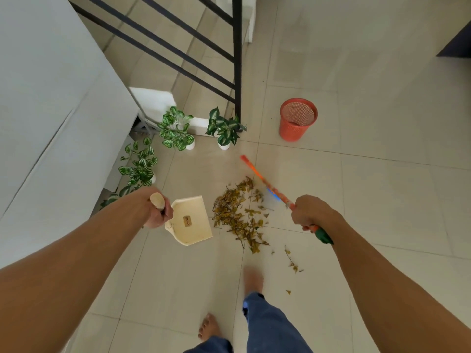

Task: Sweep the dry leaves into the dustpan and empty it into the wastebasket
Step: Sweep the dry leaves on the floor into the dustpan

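The dry leaves (238, 212) lie in a loose pile on the floor (356, 200), between the two hands. The left hand (158, 212), fingers wrapped around the handle, holds the cream dustpan (191, 220) just left of the pile. The right hand (309, 212) is closed on the broom stick (267, 186), whose long axis slants up and away over the pile's right edge (its far end is blurred). A few stray leaves (291, 261) lie nearer the feet. The orange wastebasket (297, 119) stands well beyond; potted plants (175, 128) crowd the left side.
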A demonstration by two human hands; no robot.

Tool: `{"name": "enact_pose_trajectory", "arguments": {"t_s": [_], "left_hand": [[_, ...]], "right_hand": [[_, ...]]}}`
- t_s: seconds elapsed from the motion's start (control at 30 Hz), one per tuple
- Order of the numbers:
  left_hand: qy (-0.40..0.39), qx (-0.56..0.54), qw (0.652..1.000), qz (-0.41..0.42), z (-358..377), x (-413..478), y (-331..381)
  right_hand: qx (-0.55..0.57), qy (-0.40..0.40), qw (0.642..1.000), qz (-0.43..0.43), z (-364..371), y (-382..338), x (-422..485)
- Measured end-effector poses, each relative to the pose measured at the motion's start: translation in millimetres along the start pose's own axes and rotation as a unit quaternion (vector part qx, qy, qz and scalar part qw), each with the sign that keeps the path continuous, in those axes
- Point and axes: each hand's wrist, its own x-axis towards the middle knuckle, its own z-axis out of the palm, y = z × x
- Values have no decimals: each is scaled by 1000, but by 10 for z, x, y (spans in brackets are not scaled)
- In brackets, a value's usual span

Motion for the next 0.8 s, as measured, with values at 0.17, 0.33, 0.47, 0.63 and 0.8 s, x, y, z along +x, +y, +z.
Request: {"name": "enact_pose_trajectory", "arguments": {"t_s": [0.17,0.33,0.47,0.63,0.8], "left_hand": [[-16,24,1000,6,-86,29,-107],[-29,34,999,18,-248,91,-223],[-44,27,999,12,-399,128,-291],[-55,34,998,29,-542,144,-364],[-70,41,996,37,-650,165,-457]], "right_hand": [[-33,61,998,9,268,-31,-95],[5,7,1000,13,534,-43,-189],[75,-7,997,30,798,72,-365],[108,35,993,33,1014,293,-589],[92,96,989,67,1184,393,-698]]}}
